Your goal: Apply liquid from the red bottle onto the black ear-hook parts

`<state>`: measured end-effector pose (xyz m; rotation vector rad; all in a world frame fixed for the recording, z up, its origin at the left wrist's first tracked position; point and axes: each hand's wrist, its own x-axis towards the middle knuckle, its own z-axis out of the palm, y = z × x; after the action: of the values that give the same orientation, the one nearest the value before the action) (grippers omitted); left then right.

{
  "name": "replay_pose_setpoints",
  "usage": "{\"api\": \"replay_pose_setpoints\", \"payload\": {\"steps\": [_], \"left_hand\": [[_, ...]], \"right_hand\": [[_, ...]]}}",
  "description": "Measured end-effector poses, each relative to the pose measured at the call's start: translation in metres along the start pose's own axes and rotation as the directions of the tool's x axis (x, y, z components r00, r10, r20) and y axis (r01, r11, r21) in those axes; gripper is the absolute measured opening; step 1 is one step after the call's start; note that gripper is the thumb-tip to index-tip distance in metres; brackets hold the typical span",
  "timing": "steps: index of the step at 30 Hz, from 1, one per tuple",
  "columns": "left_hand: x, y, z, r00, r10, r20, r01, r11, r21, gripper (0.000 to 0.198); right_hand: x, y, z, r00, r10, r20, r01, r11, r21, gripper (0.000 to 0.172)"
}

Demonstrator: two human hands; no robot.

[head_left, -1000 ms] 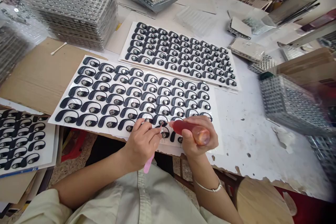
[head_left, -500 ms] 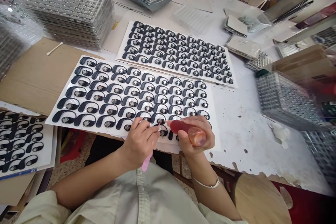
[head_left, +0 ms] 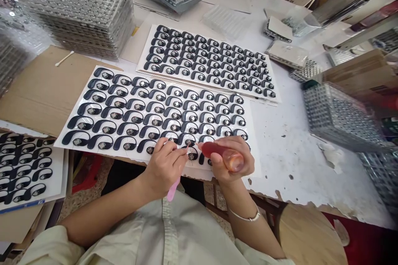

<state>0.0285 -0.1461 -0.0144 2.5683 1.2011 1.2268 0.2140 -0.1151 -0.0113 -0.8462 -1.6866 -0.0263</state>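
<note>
1. Near sheet [head_left: 252, 128]: lies on the worktop [head_left: 273, 153] right in front of the person, rows of black hook pieces on it. Clock below is centred here, 6 toward the body.
2. Hook piece [head_left: 189, 141] being worked: between 4 and 5 o'clock, one row in from the near edge.
3. Left hand [head_left: 166, 165]: fingers pinched on a pink tool [head_left: 173, 188], handle end toward 6, tip at that piece. Can't tell if it touches.
4. Right hand [head_left: 229, 175]: wrapped round a red bottle [head_left: 220, 152], nozzle toward 9, just beside the tool tip. No drop visible.
5. Step in hand, my read: fine two-handed work on one piece, tip and nozzle brought together. Next move calls for a steady nozzle and light squeeze; neighbours sit close.
6. Around: far sheet [head_left: 140, 66], same pieces, 1 o'clock. Tray stack [head_left: 83, 16] at 11. Cotton swab [head_left: 64, 58] on cardboard [head_left: 37, 91], 10.
</note>
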Motion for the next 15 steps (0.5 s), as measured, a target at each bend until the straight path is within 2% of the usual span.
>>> {"api": "replay_pose_setpoints", "payload": {"steps": [15], "left_hand": [[0.001,-0.0046,0.0012,0.999,-0.03,-0.023,0.028,0.997,-0.069,0.012]], "right_hand": [[-0.0003,-0.0021,-0.0017,1.0,0.0,0.009,0.0,1.0,-0.004,0.03]]}}
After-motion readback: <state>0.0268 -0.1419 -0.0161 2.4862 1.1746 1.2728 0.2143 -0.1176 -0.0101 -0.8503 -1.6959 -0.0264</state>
